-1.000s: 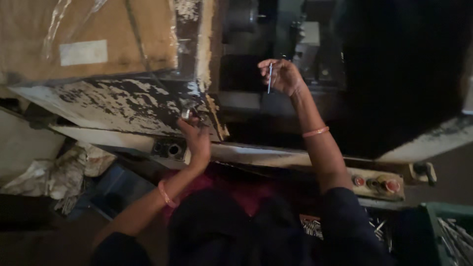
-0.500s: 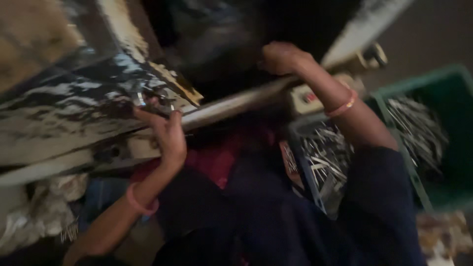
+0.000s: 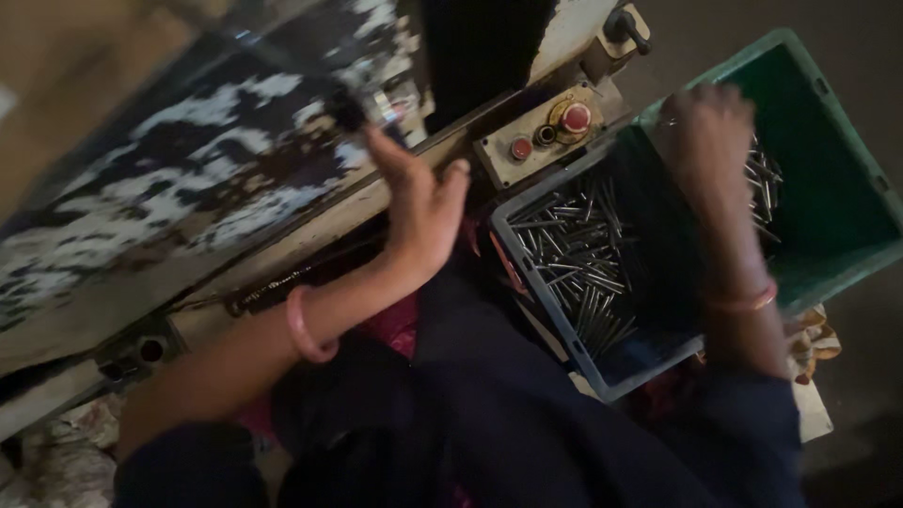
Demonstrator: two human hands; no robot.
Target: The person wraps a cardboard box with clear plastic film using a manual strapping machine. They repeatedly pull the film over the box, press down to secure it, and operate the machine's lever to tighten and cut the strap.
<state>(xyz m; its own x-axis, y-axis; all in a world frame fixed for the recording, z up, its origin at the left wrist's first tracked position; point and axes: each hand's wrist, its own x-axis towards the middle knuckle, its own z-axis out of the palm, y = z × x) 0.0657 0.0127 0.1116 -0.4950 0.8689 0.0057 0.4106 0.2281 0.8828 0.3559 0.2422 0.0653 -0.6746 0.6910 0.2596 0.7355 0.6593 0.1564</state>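
Here the left hand (image 3: 420, 202) is open, fingers spread, its fingertips up against the worn edge of the machine bed (image 3: 188, 216) with peeling paint. The right hand (image 3: 707, 127) reaches over the green crate (image 3: 837, 188); blur hides whether it grips anything. Metal pins (image 3: 574, 259) fill the grey crate (image 3: 527, 273) just beside it, under the red-buttoned control box (image 3: 546, 136). Dim room.

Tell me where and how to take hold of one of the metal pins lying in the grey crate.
Grip a pin across its slim shaft near the middle, coming straight down from above with fingers on either side. The metal pins lie flat and crisscrossed in a loose heap on the floor of the grey crate, whose walls block any side approach. Pick one lying on top of the pile, so no other pin pins it down.
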